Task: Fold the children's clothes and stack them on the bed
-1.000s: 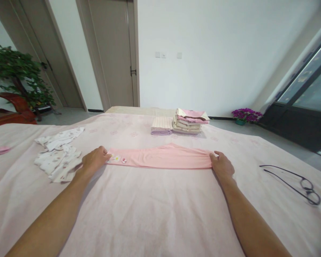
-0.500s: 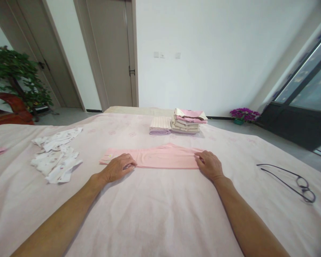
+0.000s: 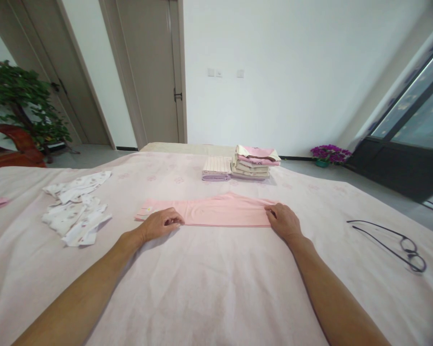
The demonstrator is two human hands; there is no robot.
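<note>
A pink garment [image 3: 216, 211], folded into a long narrow strip, lies flat across the middle of the pale pink bed sheet [image 3: 209, 288]. My left hand [image 3: 162, 223] rests on its near edge towards the left end, fingers curled and pinching the cloth. My right hand [image 3: 283, 220] lies over the strip's right end, fingers bent down and gripping the fabric there. A small printed patch shows at the strip's far left tip.
A white patterned garment [image 3: 77, 206] lies crumpled at the left. Two stacks of folded clothes [image 3: 254, 163] [image 3: 216, 169] sit at the bed's far edge. A pair of glasses [image 3: 397, 240] lies at the right. A potted plant [image 3: 19, 105] stands at far left.
Both hands have moved inward along the strip from its two ends. My left hand came off the left tip, which now lies uncovered. Since half a second ago, almost nothing has moved.
</note>
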